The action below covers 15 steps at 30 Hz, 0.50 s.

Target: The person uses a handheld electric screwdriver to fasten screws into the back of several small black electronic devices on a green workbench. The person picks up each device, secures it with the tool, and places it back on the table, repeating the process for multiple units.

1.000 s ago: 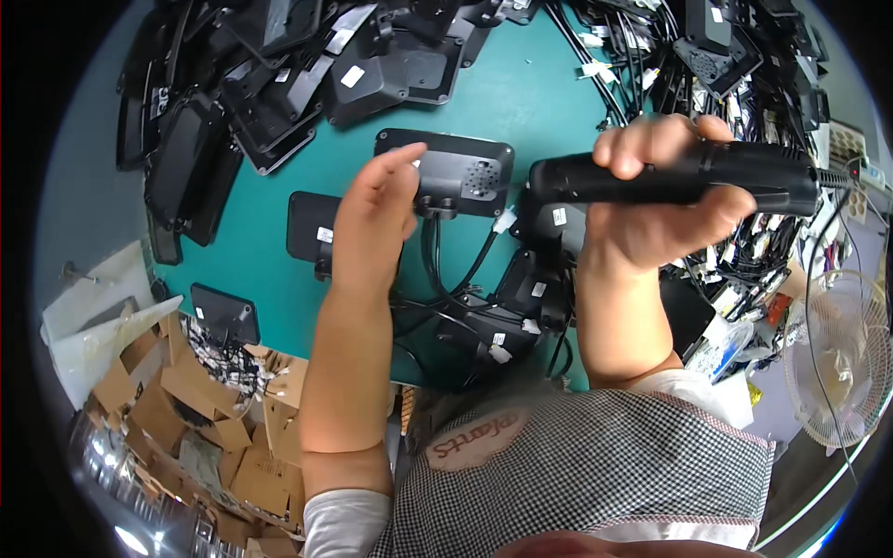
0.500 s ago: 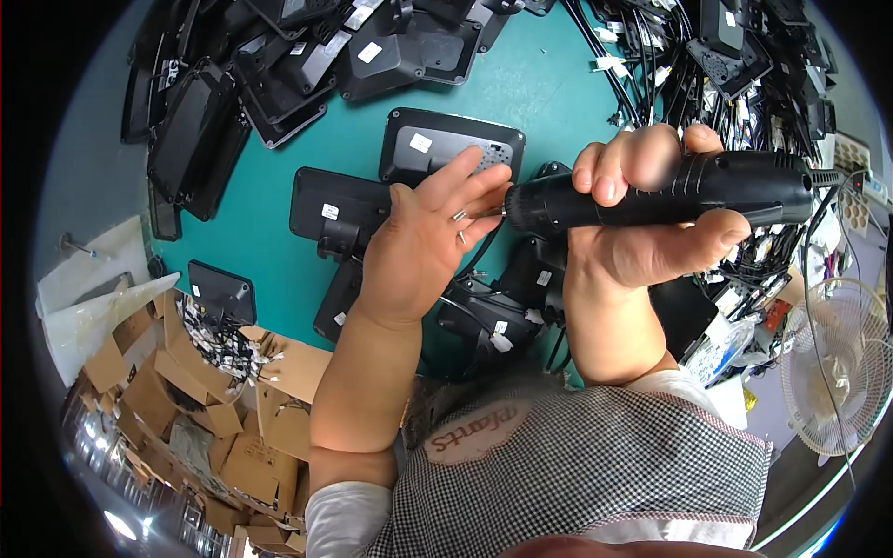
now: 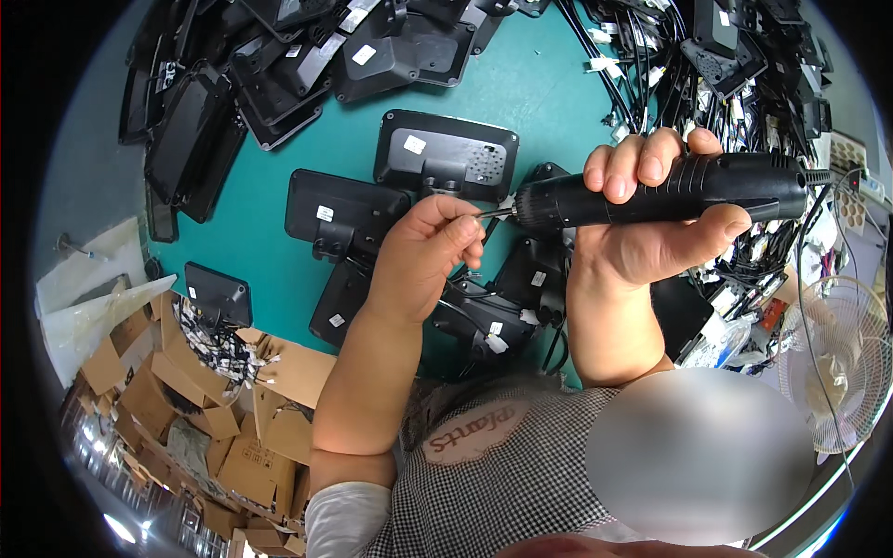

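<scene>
Nearest the person, on the near side of the power screwdriver (image 3: 670, 197), dark cases lie in a loose cluster with thin cables (image 3: 476, 307) and white plugs. The screwdriver itself is in the right hand (image 3: 634, 253), whose fingers curl over the top while the thumb stands out along its underside. At the left end of the screwdriver, the left hand (image 3: 423, 256) has its fingertips pinched around the end of the metal bit (image 3: 499, 213); whether a screw sits there is too small to tell. Just left of and beyond the screwdriver, a black case (image 3: 437, 130) with a white label lies back up on the green table (image 3: 549, 102), and a second case (image 3: 358, 200) lies farther left. As for progress, the screwdriver is gripped and its bit meets the fingers, but it is not set against any case, so driving on the labelled case appears not under way; whether its corner holes are filled cannot be told. Farthest beyond the screwdriver are a heap of cases (image 3: 377, 79) to the left and bundled wires (image 3: 642, 102) straight ahead; whether these are finished or waiting does not show.
</scene>
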{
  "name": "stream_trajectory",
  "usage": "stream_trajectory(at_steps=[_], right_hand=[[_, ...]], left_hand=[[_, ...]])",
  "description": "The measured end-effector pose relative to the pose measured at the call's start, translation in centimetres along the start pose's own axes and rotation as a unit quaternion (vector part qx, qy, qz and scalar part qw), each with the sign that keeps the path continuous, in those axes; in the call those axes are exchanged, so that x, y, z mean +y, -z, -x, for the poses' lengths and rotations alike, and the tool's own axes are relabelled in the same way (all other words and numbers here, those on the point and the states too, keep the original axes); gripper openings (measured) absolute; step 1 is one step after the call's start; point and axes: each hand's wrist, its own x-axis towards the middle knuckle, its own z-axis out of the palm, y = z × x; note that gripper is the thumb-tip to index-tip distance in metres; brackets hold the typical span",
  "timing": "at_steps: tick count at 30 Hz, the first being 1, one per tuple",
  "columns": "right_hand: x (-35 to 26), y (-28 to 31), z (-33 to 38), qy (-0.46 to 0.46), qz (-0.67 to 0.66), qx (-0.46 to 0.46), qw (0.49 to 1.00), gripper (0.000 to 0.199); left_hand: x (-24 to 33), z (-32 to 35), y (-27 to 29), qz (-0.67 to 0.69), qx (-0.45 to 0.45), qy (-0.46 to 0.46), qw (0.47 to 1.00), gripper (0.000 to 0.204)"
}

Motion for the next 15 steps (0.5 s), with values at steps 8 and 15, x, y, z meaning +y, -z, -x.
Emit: stream_trajectory(at_steps=[8,15], right_hand=[[-0.4,0.8,0.0,-0.02,-0.005,0.005,1.0,0.063],[-1.0,1.4,-0.4,-0.047,-0.041,0.005,0.998,0.063]], left_hand=[[-0.3,0.1,-1.1,-0.143,0.007,-0.014,0.99,0.014],[-1.6,0.2,-1.2,0.031,-0.094,0.009,0.995,0.019]])
